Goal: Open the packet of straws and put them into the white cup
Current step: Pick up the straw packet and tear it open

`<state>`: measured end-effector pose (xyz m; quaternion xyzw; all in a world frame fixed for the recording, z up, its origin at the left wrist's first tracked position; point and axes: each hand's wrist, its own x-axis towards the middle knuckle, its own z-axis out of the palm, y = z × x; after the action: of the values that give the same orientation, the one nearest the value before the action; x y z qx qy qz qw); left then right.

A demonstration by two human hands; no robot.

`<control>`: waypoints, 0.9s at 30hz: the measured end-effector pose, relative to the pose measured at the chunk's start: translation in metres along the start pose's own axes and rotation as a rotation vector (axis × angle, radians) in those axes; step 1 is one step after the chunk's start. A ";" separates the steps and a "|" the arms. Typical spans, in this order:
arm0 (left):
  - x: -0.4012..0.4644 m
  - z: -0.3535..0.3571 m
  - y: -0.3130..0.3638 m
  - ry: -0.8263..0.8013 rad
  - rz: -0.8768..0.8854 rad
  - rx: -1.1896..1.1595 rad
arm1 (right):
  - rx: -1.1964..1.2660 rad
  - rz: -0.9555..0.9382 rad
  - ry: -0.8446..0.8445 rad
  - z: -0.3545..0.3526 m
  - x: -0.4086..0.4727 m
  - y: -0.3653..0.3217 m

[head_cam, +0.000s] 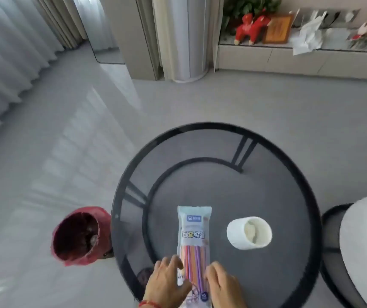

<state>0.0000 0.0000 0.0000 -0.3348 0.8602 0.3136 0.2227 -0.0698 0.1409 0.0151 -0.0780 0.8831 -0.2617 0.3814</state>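
A long clear packet of coloured straws (194,238) lies flat on the round dark glass table (284,196), its length running away from me. My left hand (167,283) holds its near left edge with thumb and fingers. My right hand (222,283) rests on its near right edge, fingers bent over it. The white cup (249,232) stands upright to the right of the packet, apart from it and with nothing in it.
A red-lined waste bin (79,235) stands on the floor left of the table. A white cushioned seat (366,247) and a second dark round table edge (329,241) are at the right. A low cabinet with ornaments runs along the far wall.
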 end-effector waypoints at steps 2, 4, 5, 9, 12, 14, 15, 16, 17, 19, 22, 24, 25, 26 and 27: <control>0.036 0.030 0.005 0.152 0.094 0.058 | 0.117 -0.087 0.049 0.008 0.042 0.022; 0.077 0.050 0.009 0.309 0.176 0.072 | 0.178 -0.096 0.190 0.027 0.083 0.034; 0.095 0.061 0.006 0.335 0.231 0.084 | 0.222 -0.115 0.257 0.040 0.096 0.040; 0.143 0.090 -0.025 0.354 0.472 0.123 | 0.275 -0.290 0.388 0.068 0.142 0.073; 0.154 0.095 -0.042 0.372 0.636 0.009 | 0.209 -0.479 0.518 0.084 0.148 0.090; 0.151 0.089 -0.043 0.376 0.699 -0.022 | 0.193 -0.556 0.534 0.085 0.149 0.096; 0.150 0.091 -0.046 0.383 0.734 -0.044 | 0.220 -0.588 0.535 0.088 0.150 0.099; 0.150 0.091 -0.048 0.388 0.761 -0.075 | 0.271 -0.615 0.534 0.088 0.152 0.100; 0.150 0.090 -0.049 0.391 0.771 -0.099 | 0.316 -0.632 0.528 0.089 0.156 0.103; 0.150 0.092 -0.052 0.388 0.821 -0.136 | 0.381 -0.682 0.517 0.091 0.160 0.109; 0.150 0.097 -0.059 0.433 0.843 -0.161 | 0.430 -0.717 0.432 0.092 0.159 0.112; 0.145 0.099 -0.061 0.448 0.805 -0.241 | 0.542 -0.681 0.362 0.097 0.155 0.110; 0.132 0.100 -0.063 0.464 0.789 -0.310 | 0.572 -0.683 0.364 0.100 0.146 0.108; 0.122 0.098 -0.062 0.461 0.761 -0.356 | 0.560 -0.692 0.380 0.102 0.138 0.102; 0.115 0.101 -0.063 0.443 0.710 -0.369 | 0.555 -0.684 0.397 0.109 0.133 0.102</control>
<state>-0.0154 -0.0170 -0.1633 -0.1125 0.8783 0.4393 -0.1513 -0.0783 0.1388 -0.1843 -0.2079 0.7595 -0.6076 0.1041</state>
